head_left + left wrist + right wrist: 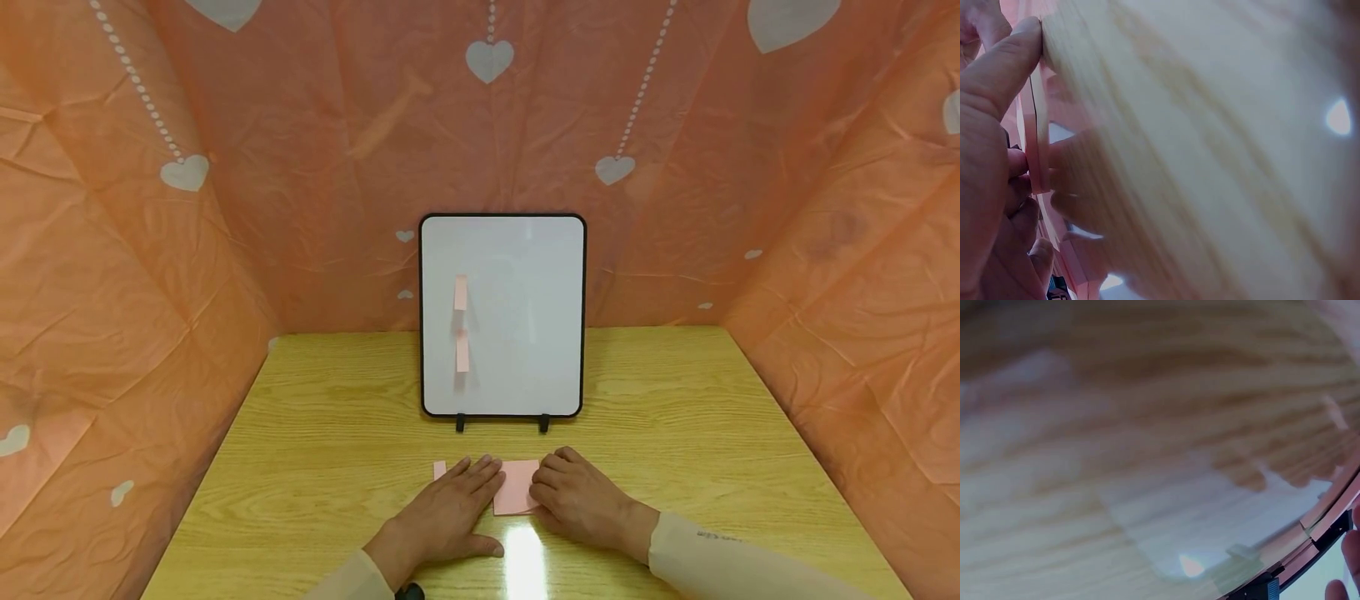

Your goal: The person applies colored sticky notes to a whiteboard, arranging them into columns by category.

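Observation:
A pad of pink sticky notes (515,487) lies on the table between my two hands. My left hand (453,510) rests palm down with straight fingers, its fingertips on the pad's left edge. The curled fingers of my right hand (583,497) pinch the top sticky note at the pad's right side, where its lower edge bends upward. Beside my left fingers a narrow pink pad (439,470) shows partly, the rest hidden under the hand. In the left wrist view the pad's thick edge (1037,156) appears behind the left thumb (1007,65).
A black-framed whiteboard (517,317) stands upright behind the hands on small black feet (543,423). Two narrow pink strips (461,293) hang one above the other on its left half. Orange cloth with white hearts (490,62) surrounds the wooden table (675,400).

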`<state>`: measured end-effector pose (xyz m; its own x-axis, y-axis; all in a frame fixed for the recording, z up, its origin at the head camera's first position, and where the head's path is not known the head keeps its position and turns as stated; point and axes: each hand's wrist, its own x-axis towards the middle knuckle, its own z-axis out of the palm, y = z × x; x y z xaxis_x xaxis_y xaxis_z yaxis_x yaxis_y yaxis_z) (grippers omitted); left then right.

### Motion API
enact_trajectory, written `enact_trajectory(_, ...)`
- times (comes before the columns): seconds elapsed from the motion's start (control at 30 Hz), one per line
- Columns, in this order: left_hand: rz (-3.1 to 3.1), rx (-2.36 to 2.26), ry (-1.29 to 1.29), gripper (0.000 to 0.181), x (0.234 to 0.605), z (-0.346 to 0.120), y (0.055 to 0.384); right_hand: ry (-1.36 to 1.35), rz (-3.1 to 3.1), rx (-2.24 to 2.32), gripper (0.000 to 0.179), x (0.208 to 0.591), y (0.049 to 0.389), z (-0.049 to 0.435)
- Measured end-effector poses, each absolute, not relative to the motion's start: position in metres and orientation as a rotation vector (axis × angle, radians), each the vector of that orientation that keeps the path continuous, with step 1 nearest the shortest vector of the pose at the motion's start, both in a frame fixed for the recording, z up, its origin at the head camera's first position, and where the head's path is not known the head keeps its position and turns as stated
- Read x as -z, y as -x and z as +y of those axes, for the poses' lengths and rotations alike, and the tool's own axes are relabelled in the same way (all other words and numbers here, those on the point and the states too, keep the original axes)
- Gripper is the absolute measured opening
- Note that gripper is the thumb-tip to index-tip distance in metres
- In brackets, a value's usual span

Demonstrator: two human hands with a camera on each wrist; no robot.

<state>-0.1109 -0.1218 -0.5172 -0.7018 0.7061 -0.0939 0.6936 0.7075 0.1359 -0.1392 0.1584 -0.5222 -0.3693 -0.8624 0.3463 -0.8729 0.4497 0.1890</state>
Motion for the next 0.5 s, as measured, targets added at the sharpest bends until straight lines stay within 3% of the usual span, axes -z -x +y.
enact_trajectory(0.5,2.748,-0.189,-1.124,0.098,0.5158,-0.1217,0.1108,-1.395,-2.281,-0.044,0.017,0.5223,0.1453,0.1571)
